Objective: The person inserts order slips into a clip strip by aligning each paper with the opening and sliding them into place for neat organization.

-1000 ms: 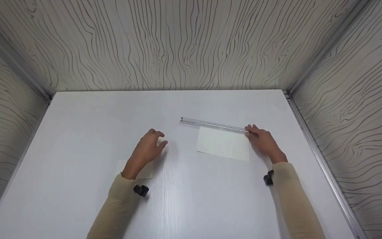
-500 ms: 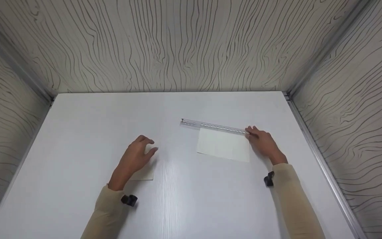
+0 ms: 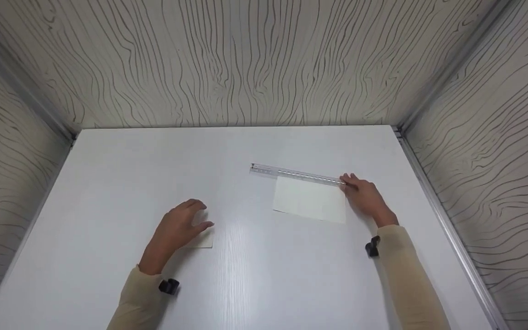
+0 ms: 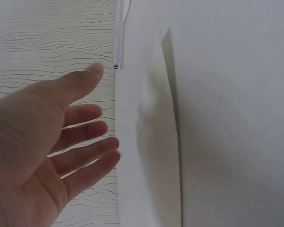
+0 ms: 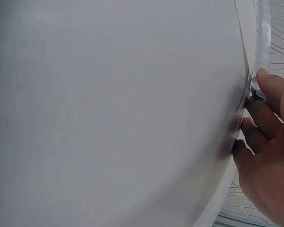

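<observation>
A clear ruler [image 3: 298,174] lies slanted along the far edge of a pale sheet of paper [image 3: 310,199]. My right hand [image 3: 364,195] pinches the ruler's right end; in the right wrist view the thumb of that hand [image 5: 270,146] presses on the ruler [image 5: 262,42]. Over a smaller piece of paper [image 3: 202,239] hovers my left hand [image 3: 172,231], thumb and fingers apart, covering much of it from the head view. From the left wrist, the hand [image 4: 57,137] holds nothing, and the small paper [image 4: 161,156] has a slightly raised corner.
Everything lies on a white table [image 3: 264,284]. Wood-grain panels [image 3: 245,59] enclose it at the back and sides, with metal rails [image 3: 456,247] along the right edge. A black wrist camera [image 3: 169,286] sits at each sleeve.
My left hand has moved left and back toward me, coming over the small paper. The right hand, ruler and larger sheet have stayed nearly still.
</observation>
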`<state>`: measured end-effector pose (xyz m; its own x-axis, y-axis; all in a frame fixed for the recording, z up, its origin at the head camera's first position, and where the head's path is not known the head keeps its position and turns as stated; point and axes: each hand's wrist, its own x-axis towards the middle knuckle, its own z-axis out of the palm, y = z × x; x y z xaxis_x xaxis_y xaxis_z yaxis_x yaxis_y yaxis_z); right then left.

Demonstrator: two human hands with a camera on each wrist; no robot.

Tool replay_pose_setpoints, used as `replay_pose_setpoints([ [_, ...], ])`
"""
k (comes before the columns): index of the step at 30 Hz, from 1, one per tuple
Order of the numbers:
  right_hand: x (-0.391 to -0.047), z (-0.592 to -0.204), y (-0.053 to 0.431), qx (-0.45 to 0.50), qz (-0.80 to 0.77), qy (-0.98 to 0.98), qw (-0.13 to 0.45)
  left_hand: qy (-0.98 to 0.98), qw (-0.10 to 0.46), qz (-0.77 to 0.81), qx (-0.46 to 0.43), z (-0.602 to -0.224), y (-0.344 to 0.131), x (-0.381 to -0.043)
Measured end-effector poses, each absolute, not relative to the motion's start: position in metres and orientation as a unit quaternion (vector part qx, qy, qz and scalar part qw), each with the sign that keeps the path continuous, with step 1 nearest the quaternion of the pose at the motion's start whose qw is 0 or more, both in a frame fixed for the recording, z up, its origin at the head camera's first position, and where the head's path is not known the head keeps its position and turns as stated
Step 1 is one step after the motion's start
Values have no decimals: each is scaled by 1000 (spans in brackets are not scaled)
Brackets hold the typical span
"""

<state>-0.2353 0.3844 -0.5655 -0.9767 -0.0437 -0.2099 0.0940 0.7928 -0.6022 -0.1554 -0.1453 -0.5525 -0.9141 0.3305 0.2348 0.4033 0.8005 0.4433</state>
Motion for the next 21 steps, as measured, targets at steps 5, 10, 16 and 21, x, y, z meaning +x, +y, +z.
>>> replay_pose_setpoints([
  [5, -234, -563, 386, 6, -321, 941, 103, -949, 86, -214, -214, -557, -153, -150],
  [10, -234, -563, 386, 8, -312, 944, 108, -954, 54, -211, -206, -559, -158, -146],
  [16, -234, -565, 385, 9, -319, 942, 107, -953, 28, -205, -221, -562, -160, -141],
  [21, -234, -564, 384, 12, -319, 942, 107, -953, 23, -193, -231, -565, -162, -141],
])
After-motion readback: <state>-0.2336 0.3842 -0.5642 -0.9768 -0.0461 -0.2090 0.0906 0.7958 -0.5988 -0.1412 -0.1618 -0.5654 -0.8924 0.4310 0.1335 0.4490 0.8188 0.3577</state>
